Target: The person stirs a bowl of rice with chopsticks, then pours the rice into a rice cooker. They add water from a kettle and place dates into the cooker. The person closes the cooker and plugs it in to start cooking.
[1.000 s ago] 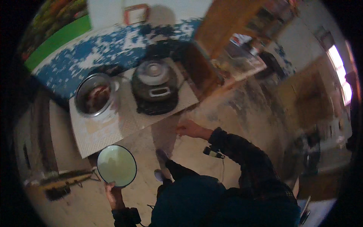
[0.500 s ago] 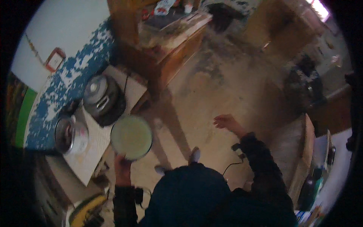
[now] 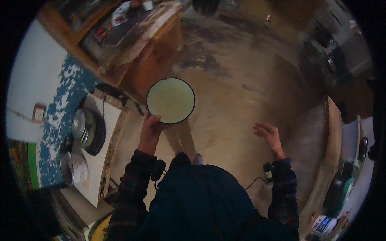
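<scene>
A round pale green enamel bowl (image 3: 171, 100) with a dark rim is held out over the floor, its inside facing up. My left hand (image 3: 152, 127) grips it by the near left edge, the thumb lying over the rim and the other fingers hidden underneath. Whether the bowl has anything in it I cannot make out. Off to the right, my right hand (image 3: 268, 136) hangs in the air with loosely bent fingers, touching nothing.
Along the left wall, a small table (image 3: 108, 140) bears a dark lidded cooker (image 3: 90, 128) and a metal pot (image 3: 73, 168). A wooden cabinet (image 3: 148, 60) stands ahead on the left. To the right is a wooden piece of furniture (image 3: 317, 136). Below me runs bare brown floor (image 3: 225, 120).
The bowl, in my left hand, has moved right and farther out, away from the small table. My right hand has shifted slightly right. The whole view has turned.
</scene>
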Action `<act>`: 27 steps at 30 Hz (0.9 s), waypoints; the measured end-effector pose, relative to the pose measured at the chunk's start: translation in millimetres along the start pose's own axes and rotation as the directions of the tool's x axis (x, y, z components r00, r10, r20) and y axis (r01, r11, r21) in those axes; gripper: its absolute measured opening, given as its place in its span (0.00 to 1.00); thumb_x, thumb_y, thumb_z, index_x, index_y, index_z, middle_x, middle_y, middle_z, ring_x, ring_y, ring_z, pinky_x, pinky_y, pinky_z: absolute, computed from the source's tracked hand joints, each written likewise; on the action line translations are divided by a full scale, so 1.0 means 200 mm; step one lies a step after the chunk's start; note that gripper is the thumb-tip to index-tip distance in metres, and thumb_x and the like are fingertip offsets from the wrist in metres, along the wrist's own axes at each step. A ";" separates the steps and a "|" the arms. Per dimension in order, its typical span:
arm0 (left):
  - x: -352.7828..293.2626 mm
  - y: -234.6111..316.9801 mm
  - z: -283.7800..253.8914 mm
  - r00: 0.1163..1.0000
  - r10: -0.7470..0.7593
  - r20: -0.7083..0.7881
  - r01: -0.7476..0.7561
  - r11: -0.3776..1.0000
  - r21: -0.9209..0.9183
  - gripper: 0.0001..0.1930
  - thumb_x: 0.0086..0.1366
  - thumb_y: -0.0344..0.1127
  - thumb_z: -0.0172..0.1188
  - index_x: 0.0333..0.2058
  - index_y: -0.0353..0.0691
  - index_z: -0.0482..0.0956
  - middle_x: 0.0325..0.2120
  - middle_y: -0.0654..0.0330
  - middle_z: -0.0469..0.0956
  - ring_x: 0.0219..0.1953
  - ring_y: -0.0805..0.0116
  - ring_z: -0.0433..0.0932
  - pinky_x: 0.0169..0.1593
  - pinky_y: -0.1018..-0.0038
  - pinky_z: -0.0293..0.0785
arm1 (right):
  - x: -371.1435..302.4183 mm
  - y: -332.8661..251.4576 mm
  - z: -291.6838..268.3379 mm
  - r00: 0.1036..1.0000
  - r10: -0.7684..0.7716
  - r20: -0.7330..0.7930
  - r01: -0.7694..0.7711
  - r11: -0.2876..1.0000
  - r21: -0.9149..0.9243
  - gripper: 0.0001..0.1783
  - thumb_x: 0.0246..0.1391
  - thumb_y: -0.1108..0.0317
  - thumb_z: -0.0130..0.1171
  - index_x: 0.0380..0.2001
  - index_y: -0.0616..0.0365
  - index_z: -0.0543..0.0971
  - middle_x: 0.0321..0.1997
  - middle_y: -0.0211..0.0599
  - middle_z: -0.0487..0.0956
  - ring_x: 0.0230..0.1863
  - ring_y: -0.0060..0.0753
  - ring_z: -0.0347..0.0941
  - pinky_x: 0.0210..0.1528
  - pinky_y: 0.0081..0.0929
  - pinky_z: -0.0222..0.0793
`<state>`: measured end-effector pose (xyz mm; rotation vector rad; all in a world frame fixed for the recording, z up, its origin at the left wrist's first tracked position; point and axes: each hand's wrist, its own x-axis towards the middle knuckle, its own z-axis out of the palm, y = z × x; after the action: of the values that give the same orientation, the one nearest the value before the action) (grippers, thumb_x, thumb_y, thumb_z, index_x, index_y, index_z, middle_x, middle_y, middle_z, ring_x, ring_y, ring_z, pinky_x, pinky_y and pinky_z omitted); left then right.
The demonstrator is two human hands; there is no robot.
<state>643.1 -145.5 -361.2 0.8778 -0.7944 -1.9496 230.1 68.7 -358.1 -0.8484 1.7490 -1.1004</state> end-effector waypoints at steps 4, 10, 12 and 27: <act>0.46 -0.12 0.34 0.988 -0.115 0.100 0.102 0.986 0.130 0.29 0.58 0.40 0.61 0.58 0.39 0.68 0.53 0.56 0.74 0.53 0.60 0.75 0.53 0.61 0.77 | 0.17 -0.06 -0.29 0.989 -0.060 -0.137 0.065 0.997 0.031 0.18 0.59 0.68 0.56 0.48 0.70 0.77 0.44 0.44 0.82 0.42 0.33 0.80 0.47 0.27 0.75; 1.19 -0.24 0.99 0.928 -0.230 0.293 0.196 0.970 0.142 0.36 0.54 0.37 0.61 0.63 0.44 0.61 0.55 0.55 0.69 0.54 0.56 0.74 0.50 0.61 0.79 | 0.53 -0.24 -0.72 0.852 -0.035 -0.523 0.109 0.988 0.110 0.15 0.58 0.72 0.56 0.46 0.67 0.79 0.43 0.41 0.82 0.42 0.30 0.80 0.48 0.26 0.75; 1.48 -0.22 1.21 0.882 -0.280 0.380 0.218 0.956 0.198 0.36 0.54 0.39 0.61 0.63 0.45 0.61 0.56 0.55 0.68 0.55 0.57 0.73 0.50 0.60 0.79 | 0.65 -0.25 -0.87 0.797 -0.002 -0.604 0.100 0.986 0.130 0.14 0.58 0.73 0.55 0.46 0.67 0.79 0.43 0.42 0.82 0.42 0.31 0.80 0.48 0.27 0.76; 2.47 -0.75 2.42 0.772 -0.491 0.404 0.383 0.866 0.322 0.28 0.64 0.44 0.55 0.61 0.42 0.63 0.57 0.53 0.69 0.54 0.58 0.72 0.50 0.62 0.78 | 0.58 0.01 -1.55 0.427 0.417 -0.803 0.137 0.848 0.513 0.12 0.57 0.74 0.55 0.44 0.67 0.78 0.41 0.44 0.83 0.35 0.30 0.80 0.40 0.27 0.77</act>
<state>-13.2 -410.7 -349.0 0.7658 -1.1943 -2.5944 -98.3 69.8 -327.7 0.4000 2.0900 -2.0058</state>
